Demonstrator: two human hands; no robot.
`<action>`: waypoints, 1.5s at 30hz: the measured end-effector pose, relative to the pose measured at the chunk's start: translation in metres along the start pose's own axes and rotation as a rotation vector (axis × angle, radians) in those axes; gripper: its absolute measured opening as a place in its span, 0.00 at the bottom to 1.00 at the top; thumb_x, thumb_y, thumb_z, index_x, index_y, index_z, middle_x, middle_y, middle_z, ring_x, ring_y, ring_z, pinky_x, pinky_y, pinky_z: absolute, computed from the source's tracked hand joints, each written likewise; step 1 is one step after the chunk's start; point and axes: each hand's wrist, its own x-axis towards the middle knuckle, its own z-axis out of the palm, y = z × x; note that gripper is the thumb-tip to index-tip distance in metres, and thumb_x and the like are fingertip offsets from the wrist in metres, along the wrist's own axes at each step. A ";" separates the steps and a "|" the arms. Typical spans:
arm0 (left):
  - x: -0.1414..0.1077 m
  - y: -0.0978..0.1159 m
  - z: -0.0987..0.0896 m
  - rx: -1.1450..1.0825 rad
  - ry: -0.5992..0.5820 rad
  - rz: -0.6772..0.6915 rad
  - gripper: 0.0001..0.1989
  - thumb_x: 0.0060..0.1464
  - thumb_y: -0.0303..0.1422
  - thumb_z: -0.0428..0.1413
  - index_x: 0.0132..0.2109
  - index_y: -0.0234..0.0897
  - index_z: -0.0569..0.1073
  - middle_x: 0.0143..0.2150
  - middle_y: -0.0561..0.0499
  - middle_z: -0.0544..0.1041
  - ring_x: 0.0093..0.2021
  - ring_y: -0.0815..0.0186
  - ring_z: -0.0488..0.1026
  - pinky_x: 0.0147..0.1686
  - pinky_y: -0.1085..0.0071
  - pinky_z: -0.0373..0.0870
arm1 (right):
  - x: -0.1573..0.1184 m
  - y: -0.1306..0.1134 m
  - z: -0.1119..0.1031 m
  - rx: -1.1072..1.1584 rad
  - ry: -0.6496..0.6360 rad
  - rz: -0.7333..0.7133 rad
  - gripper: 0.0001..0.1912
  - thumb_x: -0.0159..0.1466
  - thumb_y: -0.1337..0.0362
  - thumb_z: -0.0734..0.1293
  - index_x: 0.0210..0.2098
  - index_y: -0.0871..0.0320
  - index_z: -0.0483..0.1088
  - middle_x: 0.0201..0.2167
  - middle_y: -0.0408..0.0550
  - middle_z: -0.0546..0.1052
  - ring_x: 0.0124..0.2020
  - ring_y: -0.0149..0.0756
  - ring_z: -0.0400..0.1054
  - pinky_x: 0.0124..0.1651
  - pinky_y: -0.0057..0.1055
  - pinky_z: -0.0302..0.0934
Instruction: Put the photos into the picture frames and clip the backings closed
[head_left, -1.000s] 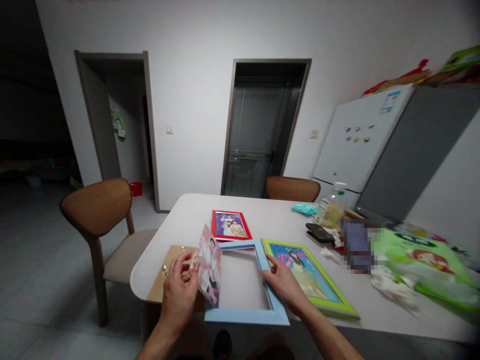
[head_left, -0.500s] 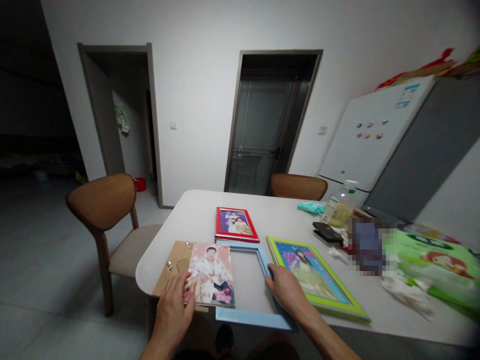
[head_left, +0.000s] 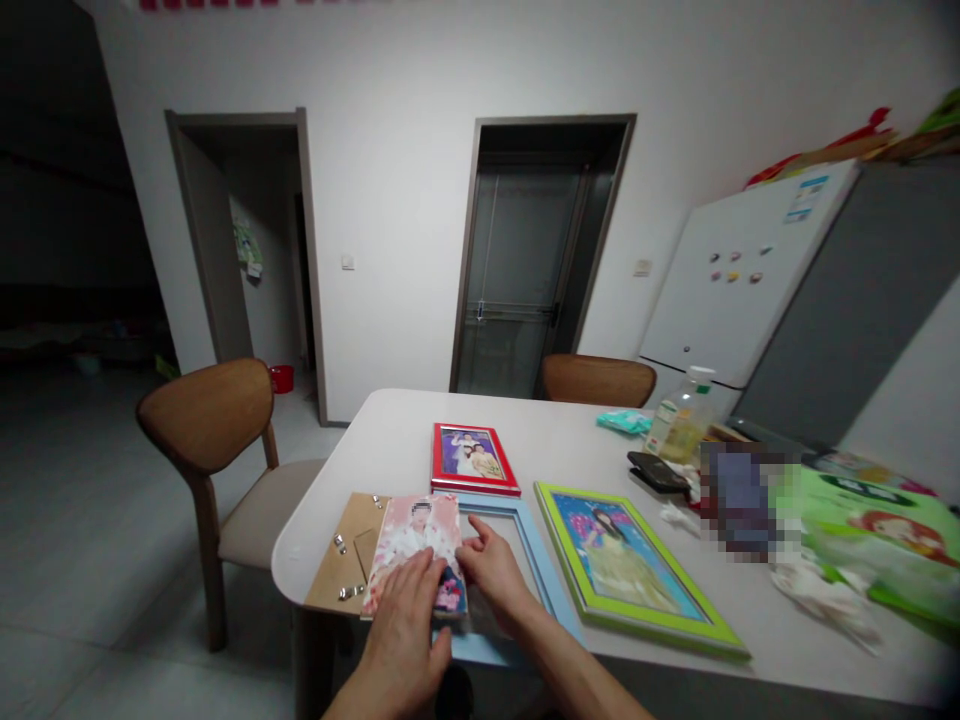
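A pink photo print (head_left: 411,530) of a person in white lies partly over a brown frame backing board (head_left: 341,540) with metal clips. My left hand (head_left: 405,620) rests on the print's lower part, fingers laid out flat and thumb apart. At the print's right edge is my right hand (head_left: 495,575), its index finger stretched out and its other fingers curled against the edge. Beneath my hands lies a light blue picture frame (head_left: 534,540), its middle open to the tabletop. My right forearm crosses the blue frame and hides part of it.
A red framed photo (head_left: 474,460) lies behind, a green framed photo (head_left: 637,565) to the right. Farther right are a black wallet-like item (head_left: 657,472), a bottle (head_left: 681,415), crumpled tissues (head_left: 825,590) and a green packet (head_left: 870,520). Wooden chairs (head_left: 210,415) flank the table (head_left: 390,425).
My right hand has left the blue frame's right side and moved left to the photo print's edge. My left hand has shifted right, farther onto the print.
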 end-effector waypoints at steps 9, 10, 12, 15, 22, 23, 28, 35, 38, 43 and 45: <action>0.034 0.023 -0.014 -0.677 0.419 -0.249 0.19 0.50 0.29 0.45 0.50 0.36 0.64 0.50 0.47 0.68 0.53 0.61 0.61 0.53 0.62 0.56 | -0.021 -0.033 -0.003 0.190 0.036 0.022 0.30 0.51 0.57 0.63 0.51 0.63 0.56 0.36 0.50 0.70 0.32 0.31 0.66 0.29 0.25 0.60; 0.036 0.028 -0.012 -0.825 0.446 -0.315 0.19 0.50 0.31 0.46 0.50 0.35 0.64 0.49 0.46 0.69 0.52 0.61 0.62 0.52 0.62 0.57 | -0.021 -0.028 -0.006 0.195 0.057 0.086 0.30 0.51 0.58 0.62 0.51 0.62 0.55 0.37 0.51 0.71 0.33 0.32 0.67 0.30 0.26 0.61; 0.037 0.034 -0.002 -1.106 0.451 -0.411 0.20 0.49 0.34 0.47 0.50 0.32 0.64 0.45 0.45 0.72 0.49 0.59 0.66 0.48 0.63 0.62 | -0.021 -0.020 -0.014 0.256 0.058 0.154 0.30 0.52 0.58 0.60 0.52 0.61 0.53 0.37 0.51 0.72 0.32 0.33 0.68 0.30 0.26 0.61; 0.036 0.036 0.012 -1.315 0.399 -0.466 0.24 0.45 0.33 0.51 0.51 0.31 0.62 0.44 0.43 0.73 0.46 0.58 0.68 0.44 0.65 0.66 | -0.019 -0.017 -0.031 0.256 0.061 0.091 0.27 0.53 0.61 0.57 0.52 0.60 0.53 0.36 0.50 0.74 0.29 0.34 0.69 0.28 0.27 0.61; 0.016 0.022 0.008 -0.754 0.215 -0.405 0.21 0.42 0.27 0.51 0.47 0.35 0.65 0.51 0.43 0.67 0.52 0.59 0.62 0.53 0.60 0.55 | 0.001 -0.006 -0.089 -0.202 0.105 0.090 0.28 0.48 0.69 0.54 0.50 0.65 0.58 0.26 0.49 0.76 0.22 0.34 0.69 0.23 0.26 0.59; 0.012 0.023 0.008 -0.652 0.164 -0.339 0.21 0.42 0.26 0.50 0.47 0.36 0.66 0.51 0.43 0.66 0.52 0.59 0.61 0.53 0.59 0.54 | 0.004 -0.002 -0.092 -0.263 0.110 0.072 0.27 0.47 0.70 0.54 0.48 0.65 0.60 0.24 0.49 0.76 0.22 0.34 0.68 0.23 0.26 0.59; -0.001 0.028 0.016 -0.356 -0.020 -0.060 0.21 0.40 0.24 0.52 0.46 0.35 0.67 0.52 0.41 0.65 0.54 0.56 0.59 0.53 0.55 0.56 | 0.013 0.003 -0.087 -0.412 0.132 0.010 0.26 0.48 0.70 0.54 0.46 0.66 0.64 0.19 0.47 0.74 0.17 0.32 0.65 0.21 0.25 0.56; -0.003 0.026 0.014 -0.188 -0.079 0.011 0.21 0.43 0.25 0.52 0.47 0.34 0.65 0.53 0.40 0.63 0.55 0.56 0.58 0.53 0.55 0.56 | 0.011 0.003 -0.082 -0.402 0.172 -0.031 0.24 0.49 0.69 0.55 0.46 0.65 0.64 0.18 0.45 0.73 0.18 0.31 0.65 0.20 0.23 0.55; -0.004 0.027 0.014 -0.135 -0.091 0.037 0.20 0.43 0.25 0.51 0.47 0.35 0.64 0.54 0.40 0.63 0.55 0.57 0.58 0.53 0.54 0.56 | 0.013 0.006 -0.081 -0.444 0.173 -0.042 0.23 0.49 0.70 0.55 0.45 0.65 0.65 0.19 0.46 0.74 0.21 0.33 0.66 0.22 0.23 0.56; -0.003 0.032 0.010 -0.033 -0.137 0.066 0.18 0.44 0.24 0.50 0.46 0.33 0.65 0.52 0.40 0.65 0.54 0.57 0.59 0.53 0.50 0.54 | 0.018 0.007 -0.075 -0.526 0.141 -0.099 0.22 0.50 0.71 0.54 0.44 0.64 0.65 0.32 0.51 0.75 0.29 0.34 0.68 0.29 0.24 0.58; -0.001 0.034 0.007 0.008 -0.188 0.059 0.17 0.45 0.24 0.50 0.45 0.32 0.65 0.52 0.40 0.66 0.54 0.57 0.59 0.53 0.50 0.53 | 0.017 0.005 -0.073 -0.642 0.176 -0.139 0.21 0.51 0.70 0.55 0.43 0.64 0.65 0.35 0.53 0.74 0.32 0.34 0.68 0.33 0.25 0.58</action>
